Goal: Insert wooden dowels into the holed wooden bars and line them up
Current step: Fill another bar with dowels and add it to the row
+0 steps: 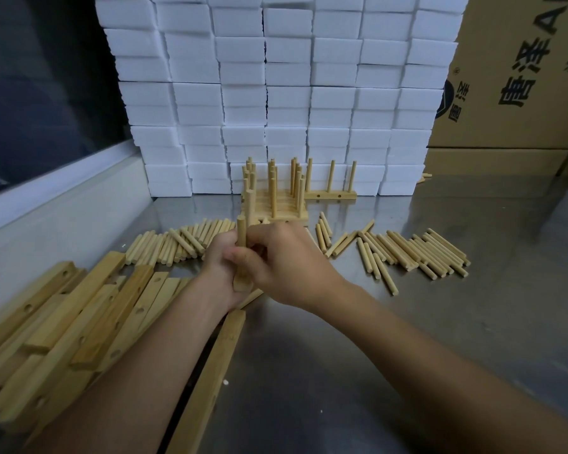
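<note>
- Both hands meet at the middle of the steel table [358, 355]: the left hand [222, 267] curls round a wooden bar [241, 281], of which only the near end shows, and the right hand [286, 267] closes its fingers beside one upright dowel [241, 232] whose round top stands above the knuckles. Whether the right fingers pinch the dowel or the bar is hidden.
- Just behind the hands stands a block of finished bars [274, 204] pressed side by side, their round pegs rising in three rows; the exact number of bars is hard to count.
- One more finished bar [330, 194] sits apart at the back right, touching the block's corner, with three upright pegs and two side holes showing.
- Loose dowels on the left [177, 240] lie in a tight fan, too many to count; they are smooth, pale, short cylinders.
- Loose dowels on the right [407, 250] lie scattered more thinly, roughly thirty.
- Empty holed bars [79, 316] pile up at the near left, about ten: flat, square-edged pale wood strips with round holes drilled through.
- One single bar [217, 371] lies alone under the left forearm.
- White foam blocks [276, 93] stack as a wall behind, matte and rectangular.
- Two brown cardboard boxes [522, 77] with black print stand at the right.
</note>
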